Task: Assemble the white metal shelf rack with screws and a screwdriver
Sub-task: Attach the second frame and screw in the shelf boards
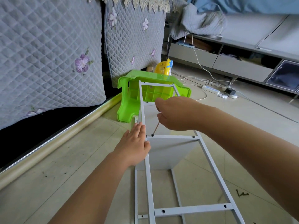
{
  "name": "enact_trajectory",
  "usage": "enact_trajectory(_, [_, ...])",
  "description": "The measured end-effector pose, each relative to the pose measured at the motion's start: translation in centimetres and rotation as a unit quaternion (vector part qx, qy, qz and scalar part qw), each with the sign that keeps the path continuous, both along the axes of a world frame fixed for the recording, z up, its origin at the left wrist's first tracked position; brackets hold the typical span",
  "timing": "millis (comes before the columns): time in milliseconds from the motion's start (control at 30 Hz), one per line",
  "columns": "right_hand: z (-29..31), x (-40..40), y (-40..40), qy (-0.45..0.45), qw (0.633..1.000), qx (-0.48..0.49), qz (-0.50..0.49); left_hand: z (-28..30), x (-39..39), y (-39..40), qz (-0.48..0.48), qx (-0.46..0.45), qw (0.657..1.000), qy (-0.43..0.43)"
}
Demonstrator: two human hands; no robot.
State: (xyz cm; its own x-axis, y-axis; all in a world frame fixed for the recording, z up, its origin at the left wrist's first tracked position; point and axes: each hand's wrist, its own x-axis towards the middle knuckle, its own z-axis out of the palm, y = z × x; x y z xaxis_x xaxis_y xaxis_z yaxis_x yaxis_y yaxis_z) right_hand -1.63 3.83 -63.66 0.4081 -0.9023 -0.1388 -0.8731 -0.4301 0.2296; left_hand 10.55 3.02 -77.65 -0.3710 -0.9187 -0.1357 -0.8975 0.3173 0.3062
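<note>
Driving a screw into the middle crossbar

The white rack (208, 156) lies on the tiled floor (80, 159) as a long ladder-like frame, its far end reaching the overturned green stool (127, 101) by the quilted sofa cover (48, 54). The right hand (174, 113) is curled round the handle of a screwdriver (155, 129), whose thin shaft slants down to a dark screw (152, 135) at the left end of the middle crossbar (173, 137). A second dark screw (193, 136) sits at that bar's right end. The left hand (134, 143) lies flat, its fingers straight and pressed together, against the left rail (146, 159) just beside the joint, steadying it. A white panel (168, 152) hangs below the crossbar

The step in hand looks like tightening this corner screw. The tip seems to meet the screw head, though how far the screw is seated is too small to tell. Next, the shaft wants to stand in line with the screw while the right hand turns and the left hand braces the rail. The nearest crossbar (194, 209) shows open holes, so more screws are likely due there; a few loose dark ones (241, 194) lie on the floor to the right
</note>
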Motion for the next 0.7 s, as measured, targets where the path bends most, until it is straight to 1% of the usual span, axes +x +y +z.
enact_trajectory(100, [0.3,-0.2,-0.3,-0.016,0.999,0.035,-0.003,-0.1,0.0,-0.1,0.0,0.002,1.0,0.003])
enact_trajectory(267, [0.4,-0.7,-0.4,0.005,1.0,-0.013,-0.002,-0.2,-0.2,-0.2,0.0,0.002,1.0,0.015])
enact_trajectory(400, [0.4,-0.7,0.0,0.018,0.998,-0.042,-0.049,-0.2,-0.1,-0.1,0.0,0.002,1.0,0.017])
enact_trajectory(533, [-0.1,-0.8,-0.2,-0.023,0.993,-0.046,-0.104,-0.3,-0.1,-0.1,0.002,0.001,1.0,0.009])
enact_trajectory(700, [-0.6,-1.0,0.1,-0.053,0.991,-0.049,-0.108,-0.3,0.0,-0.1,0.005,0.003,1.0,0.006])
